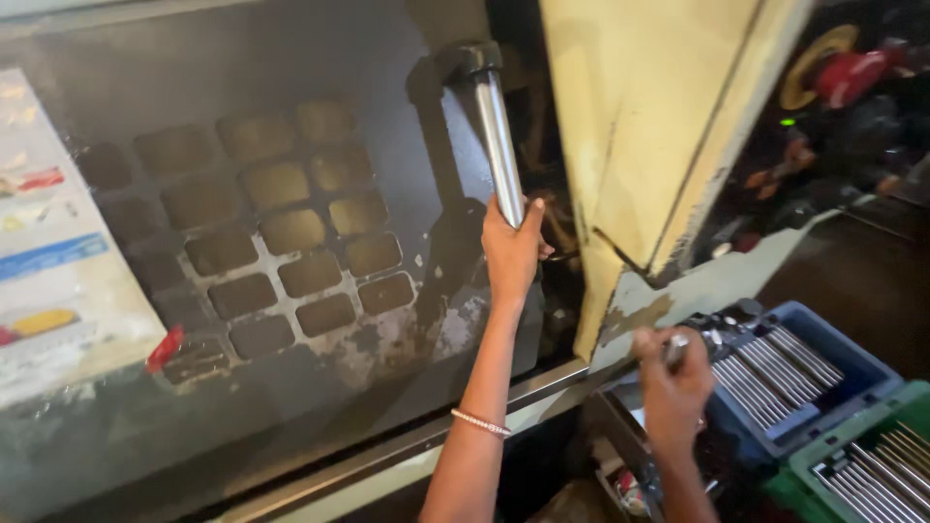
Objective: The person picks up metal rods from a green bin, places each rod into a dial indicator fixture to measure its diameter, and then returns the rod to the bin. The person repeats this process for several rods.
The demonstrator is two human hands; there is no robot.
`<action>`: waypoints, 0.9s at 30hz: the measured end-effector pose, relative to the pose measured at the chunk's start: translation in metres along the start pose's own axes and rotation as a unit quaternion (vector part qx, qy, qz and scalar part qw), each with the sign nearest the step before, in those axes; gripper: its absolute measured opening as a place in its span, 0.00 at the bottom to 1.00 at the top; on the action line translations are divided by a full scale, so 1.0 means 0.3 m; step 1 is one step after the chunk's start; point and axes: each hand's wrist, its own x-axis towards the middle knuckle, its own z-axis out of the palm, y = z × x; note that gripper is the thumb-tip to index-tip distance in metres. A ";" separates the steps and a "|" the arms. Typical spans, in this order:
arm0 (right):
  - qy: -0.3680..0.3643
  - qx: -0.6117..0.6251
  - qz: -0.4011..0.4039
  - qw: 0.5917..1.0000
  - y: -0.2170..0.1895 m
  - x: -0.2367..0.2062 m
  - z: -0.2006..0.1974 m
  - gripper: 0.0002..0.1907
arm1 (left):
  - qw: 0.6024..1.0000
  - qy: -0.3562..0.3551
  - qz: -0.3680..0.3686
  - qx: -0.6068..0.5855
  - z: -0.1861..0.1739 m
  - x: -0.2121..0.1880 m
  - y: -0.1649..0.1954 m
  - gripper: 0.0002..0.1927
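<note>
Steel door handle [499,136] is clasped near its lower end by the left hand [511,250], the machine door [291,242] only partly across. A metal rod [676,349] is clamped in the right hand [673,387] above the blue tray [823,339] of rods, not yet loaded.

Left hand [511,247] grips the door's steel handle [498,145]; right hand [673,383] holds a metal rod [675,351].

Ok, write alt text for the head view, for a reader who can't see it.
A person's left hand grips the chrome handle of a dark sliding machine door, while the right hand holds a small metal part above a blue tray of metal rods.
</note>
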 end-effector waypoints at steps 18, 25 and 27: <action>-0.076 -0.288 -0.232 0.926 -0.305 0.160 1.571 0.09 | 0.998 -0.045 -0.033 0.008 -1.143 1.127 0.103 0.14; -0.050 -0.295 -0.225 0.927 -0.399 0.049 1.599 0.17 | 0.996 -0.057 -0.061 0.044 -1.192 1.072 0.174 0.16; -0.016 -0.350 -0.227 0.909 -0.435 -0.026 1.621 0.19 | 0.995 -0.046 -0.055 0.069 -1.202 1.080 0.186 0.19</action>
